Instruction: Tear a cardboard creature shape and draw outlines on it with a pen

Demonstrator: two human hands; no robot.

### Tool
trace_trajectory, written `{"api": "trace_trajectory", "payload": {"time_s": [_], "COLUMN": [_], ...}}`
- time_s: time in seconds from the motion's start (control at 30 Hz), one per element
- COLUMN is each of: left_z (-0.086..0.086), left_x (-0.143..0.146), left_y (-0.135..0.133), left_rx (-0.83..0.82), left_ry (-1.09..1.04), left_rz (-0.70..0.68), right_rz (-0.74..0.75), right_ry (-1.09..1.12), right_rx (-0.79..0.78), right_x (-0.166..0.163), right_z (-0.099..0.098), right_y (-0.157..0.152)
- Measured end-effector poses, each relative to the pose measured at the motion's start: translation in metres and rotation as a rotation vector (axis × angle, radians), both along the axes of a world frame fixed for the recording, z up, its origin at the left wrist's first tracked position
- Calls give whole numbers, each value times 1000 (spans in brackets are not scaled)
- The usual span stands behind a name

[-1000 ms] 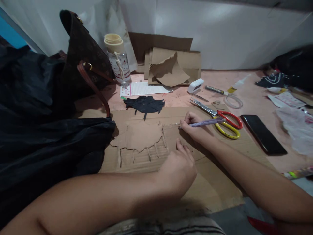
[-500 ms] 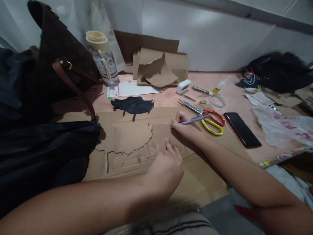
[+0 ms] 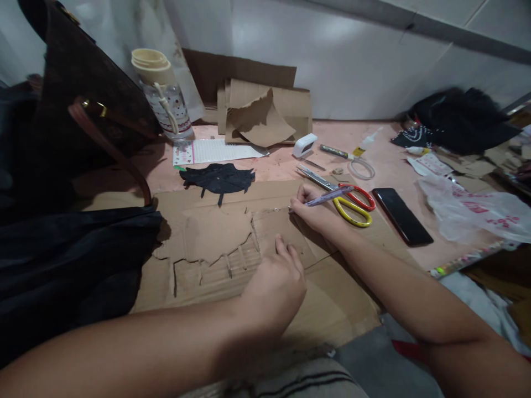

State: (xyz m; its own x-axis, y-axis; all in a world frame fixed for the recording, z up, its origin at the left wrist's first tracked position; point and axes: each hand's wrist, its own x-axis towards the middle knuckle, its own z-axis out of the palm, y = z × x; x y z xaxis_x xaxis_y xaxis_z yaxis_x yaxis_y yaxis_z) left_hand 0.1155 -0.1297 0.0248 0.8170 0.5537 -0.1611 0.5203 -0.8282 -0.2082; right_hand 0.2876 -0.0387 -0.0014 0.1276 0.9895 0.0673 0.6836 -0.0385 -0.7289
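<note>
My right hand is closed around a slim purple pen, its tip down near the upper edge of a small cardboard piece. My left hand lies on that piece with its visible fingers stretched forward; its thumb is hidden. Beneath both hands is a larger cardboard sheet. Left of the small piece, the sheet has a jagged cut outline with narrow slits. A black spiky-edged cutout lies beyond it. Scissors with red and yellow handles rest just past my right hand.
A black phone and a plastic bag lie to the right. Folded cardboard, a bottle, a marker and a glue bottle stand or lie at the back. A brown handbag and black cloth fill the left.
The view has turned slightly right, so the surroundings sit further left. My right hand with the pen has edged a little right along the small piece; my left hand stays on the cardboard.
</note>
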Motion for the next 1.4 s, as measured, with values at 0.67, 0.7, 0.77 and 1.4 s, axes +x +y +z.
{"api": "trace_trajectory", "payload": {"time_s": [0.67, 0.7, 0.77, 1.4], "left_z": [5, 5, 4, -4], "left_x": [-2, -2, -1, 1], "left_y": [0, 0, -1, 7], "left_rx": [-8, -3, 14, -103], "left_ry": [-6, -8, -15, -132], "left_rz": [-4, -1, 5, 24], "right_rz": [21, 21, 26, 136], "right_ry": [-67, -68, -66, 377], "right_rx": [-2, -5, -12, -87], "right_x": [5, 5, 5, 19], "right_z": [7, 7, 8, -1], "right_y": [3, 3, 2, -4]}}
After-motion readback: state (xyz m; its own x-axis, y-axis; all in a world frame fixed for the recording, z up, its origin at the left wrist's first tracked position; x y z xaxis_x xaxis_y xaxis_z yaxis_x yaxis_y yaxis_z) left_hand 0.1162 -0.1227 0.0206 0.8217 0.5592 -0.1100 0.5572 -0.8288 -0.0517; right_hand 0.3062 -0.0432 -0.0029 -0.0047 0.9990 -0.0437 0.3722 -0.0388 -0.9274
